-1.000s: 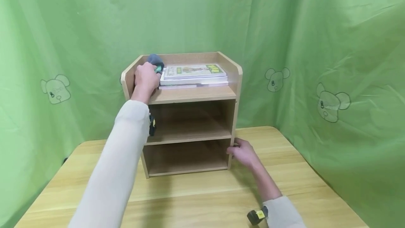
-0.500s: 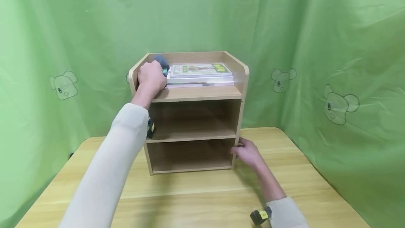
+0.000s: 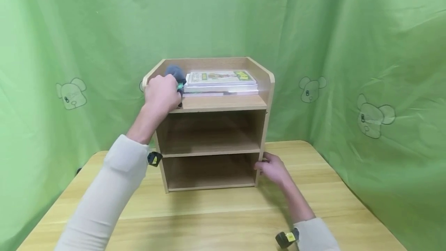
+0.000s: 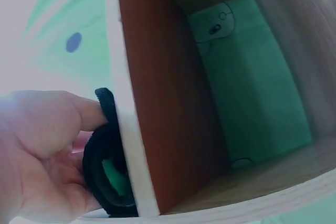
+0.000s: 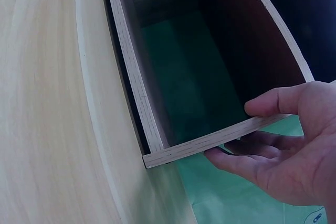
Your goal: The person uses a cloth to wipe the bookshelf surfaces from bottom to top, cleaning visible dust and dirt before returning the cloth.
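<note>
A wooden three-tier shelf [image 3: 223,152] stands on the table. At the left of its top board, my left hand [image 3: 162,93] holds a dark blue-grey, soft-looking rolled item [image 3: 175,72] with green on it. In the left wrist view the curled fingers and thumb go round this black fabric roll [image 4: 97,169], green inside, against the board's front edge. The hand hides much of it in the head view. My right hand [image 3: 273,169] grips the shelf's right side panel [image 5: 220,136] low down, thumb inside and fingers outside.
A stack of books [image 3: 221,84] lies on the top board, right of the rolled item. Raised panels edge that board at the back and both sides. The wooden table [image 3: 216,220] extends in front, and a green patterned curtain [image 3: 223,22] surrounds it.
My left hand has come a little forward and left, with the rolled item shifting slightly too, and the forearm has swung left. The right hand keeps its hold. The head view has turned slightly.
</note>
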A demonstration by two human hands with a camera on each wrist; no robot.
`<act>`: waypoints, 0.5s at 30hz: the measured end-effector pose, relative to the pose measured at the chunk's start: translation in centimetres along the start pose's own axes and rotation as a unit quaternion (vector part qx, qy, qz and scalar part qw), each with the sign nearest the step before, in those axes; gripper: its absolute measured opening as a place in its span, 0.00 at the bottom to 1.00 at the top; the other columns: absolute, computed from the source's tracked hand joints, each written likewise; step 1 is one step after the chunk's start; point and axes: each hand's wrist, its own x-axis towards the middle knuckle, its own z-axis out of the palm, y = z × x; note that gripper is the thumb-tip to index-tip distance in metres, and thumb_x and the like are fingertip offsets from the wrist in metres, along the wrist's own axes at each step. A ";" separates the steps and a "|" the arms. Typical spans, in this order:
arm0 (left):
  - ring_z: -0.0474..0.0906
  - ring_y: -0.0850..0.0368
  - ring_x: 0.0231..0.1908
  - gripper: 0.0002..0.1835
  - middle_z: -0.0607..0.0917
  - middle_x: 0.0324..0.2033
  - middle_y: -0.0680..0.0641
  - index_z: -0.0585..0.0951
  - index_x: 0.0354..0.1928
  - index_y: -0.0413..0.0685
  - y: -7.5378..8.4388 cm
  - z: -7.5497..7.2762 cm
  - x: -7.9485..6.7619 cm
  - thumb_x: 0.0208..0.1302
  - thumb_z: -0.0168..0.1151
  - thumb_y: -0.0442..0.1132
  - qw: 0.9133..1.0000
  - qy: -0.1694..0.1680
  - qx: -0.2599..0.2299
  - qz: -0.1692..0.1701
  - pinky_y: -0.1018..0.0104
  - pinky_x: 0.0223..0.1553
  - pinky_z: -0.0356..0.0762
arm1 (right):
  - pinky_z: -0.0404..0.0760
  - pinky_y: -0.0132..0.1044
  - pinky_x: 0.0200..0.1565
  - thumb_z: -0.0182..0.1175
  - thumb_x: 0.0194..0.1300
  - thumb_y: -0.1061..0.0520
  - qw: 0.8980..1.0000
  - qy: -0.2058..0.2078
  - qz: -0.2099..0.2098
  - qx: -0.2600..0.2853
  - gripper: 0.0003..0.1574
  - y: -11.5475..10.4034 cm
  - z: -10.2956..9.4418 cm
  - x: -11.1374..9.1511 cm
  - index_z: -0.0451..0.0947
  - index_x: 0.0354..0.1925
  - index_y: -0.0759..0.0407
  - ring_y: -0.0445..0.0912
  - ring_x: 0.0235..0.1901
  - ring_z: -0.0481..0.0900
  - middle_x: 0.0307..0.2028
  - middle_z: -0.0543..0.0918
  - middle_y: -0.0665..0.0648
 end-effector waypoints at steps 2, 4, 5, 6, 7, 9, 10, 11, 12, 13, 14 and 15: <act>0.79 0.37 0.35 0.10 0.81 0.29 0.37 0.75 0.20 0.45 0.0 0.0 -0.3 0.57 0.53 0.37 1.000 0.008 0.000 0.006 0.45 0.33 0.77 | 0.78 0.50 0.48 0.61 0.56 0.59 1.000 -0.003 0.002 -0.001 0.41 0.1 0.1 0.0 0.60 0.66 0.71 0.53 0.39 0.81 0.48 0.80 0.69; 0.79 0.37 0.35 0.08 0.81 0.29 0.36 0.77 0.23 0.42 0.1 0.3 -0.3 0.57 0.53 0.36 1.000 0.012 -0.005 0.006 0.45 0.33 0.77 | 0.78 0.50 0.48 0.60 0.56 0.59 1.000 -0.004 0.004 0.000 0.41 0.1 0.0 0.1 0.60 0.66 0.70 0.53 0.39 0.81 0.48 0.80 0.68; 0.79 0.36 0.35 0.07 0.81 0.30 0.36 0.77 0.25 0.41 0.1 0.5 -0.1 0.57 0.53 0.35 1.000 0.013 -0.010 0.003 0.45 0.34 0.77 | 0.78 0.50 0.48 0.60 0.56 0.59 1.000 -0.003 0.007 0.002 0.41 0.1 0.0 0.1 0.60 0.66 0.70 0.53 0.39 0.81 0.48 0.80 0.68; 0.79 0.36 0.35 0.06 0.81 0.31 0.35 0.78 0.27 0.40 0.2 0.8 0.1 0.56 0.53 0.34 1.000 0.014 -0.017 0.000 0.45 0.34 0.78 | 0.77 0.50 0.49 0.60 0.57 0.60 1.000 -0.003 0.007 0.005 0.40 0.1 0.0 0.1 0.60 0.66 0.70 0.54 0.40 0.81 0.48 0.80 0.68; 0.79 0.36 0.36 0.06 0.81 0.32 0.35 0.78 0.28 0.40 0.2 1.0 0.4 0.56 0.53 0.34 1.000 0.014 -0.023 -0.004 0.45 0.35 0.78 | 0.77 0.50 0.49 0.59 0.57 0.60 1.000 -0.002 0.008 0.006 0.40 0.0 0.0 0.1 0.60 0.66 0.69 0.55 0.41 0.81 0.48 0.80 0.68; 0.78 0.36 0.37 0.06 0.81 0.34 0.34 0.78 0.30 0.39 0.2 1.4 1.1 0.55 0.51 0.32 0.999 0.009 -0.038 -0.017 0.46 0.35 0.78 | 0.77 0.51 0.50 0.59 0.57 0.60 1.000 0.000 0.009 0.013 0.40 -0.1 -0.1 0.1 0.60 0.66 0.69 0.56 0.42 0.81 0.48 0.80 0.69; 0.78 0.37 0.37 0.07 0.81 0.35 0.34 0.78 0.31 0.39 0.2 1.6 1.4 0.56 0.51 0.32 0.999 0.007 -0.043 -0.024 0.46 0.35 0.78 | 0.77 0.51 0.51 0.59 0.57 0.60 1.000 0.001 0.008 0.013 0.40 -0.1 -0.1 0.1 0.60 0.66 0.69 0.56 0.42 0.81 0.49 0.80 0.69; 0.78 0.37 0.38 0.07 0.81 0.36 0.34 0.78 0.31 0.39 0.1 1.9 1.8 0.57 0.50 0.32 0.998 0.004 -0.049 -0.032 0.46 0.35 0.78 | 0.76 0.52 0.51 0.59 0.58 0.60 1.000 -0.001 0.008 0.014 0.40 -0.1 0.0 0.1 0.60 0.66 0.70 0.56 0.42 0.81 0.48 0.80 0.69; 0.78 0.37 0.38 0.07 0.81 0.37 0.34 0.78 0.31 0.39 0.0 2.1 2.1 0.58 0.50 0.33 0.998 0.001 -0.054 -0.039 0.46 0.36 0.78 | 0.76 0.52 0.51 0.58 0.58 0.60 1.000 -0.003 0.008 0.013 0.40 -0.2 0.0 0.1 0.59 0.66 0.70 0.56 0.42 0.81 0.49 0.80 0.69; 0.78 0.37 0.39 0.08 0.81 0.37 0.34 0.79 0.31 0.40 -0.2 2.3 2.4 0.60 0.51 0.34 0.998 -0.001 -0.055 -0.042 0.46 0.36 0.78 | 0.76 0.52 0.51 0.58 0.58 0.60 1.000 -0.005 0.008 0.011 0.40 -0.2 0.0 0.1 0.59 0.66 0.70 0.56 0.42 0.81 0.49 0.80 0.69; 0.78 0.38 0.40 0.08 0.81 0.37 0.35 0.79 0.31 0.41 -0.4 2.5 2.8 0.62 0.51 0.36 0.997 -0.002 -0.057 -0.045 0.47 0.38 0.78 | 0.76 0.52 0.51 0.58 0.58 0.60 1.000 -0.010 0.007 0.010 0.41 -0.2 0.0 0.1 0.58 0.67 0.71 0.56 0.42 0.81 0.49 0.80 0.69; 0.78 0.38 0.40 0.09 0.82 0.37 0.35 0.79 0.31 0.41 -0.5 2.7 3.1 0.64 0.52 0.37 0.997 0.000 -0.060 -0.045 0.47 0.39 0.77 | 0.76 0.52 0.51 0.59 0.58 0.60 1.000 -0.010 0.008 0.011 0.40 -0.2 0.0 0.2 0.59 0.67 0.70 0.56 0.42 0.81 0.49 0.80 0.69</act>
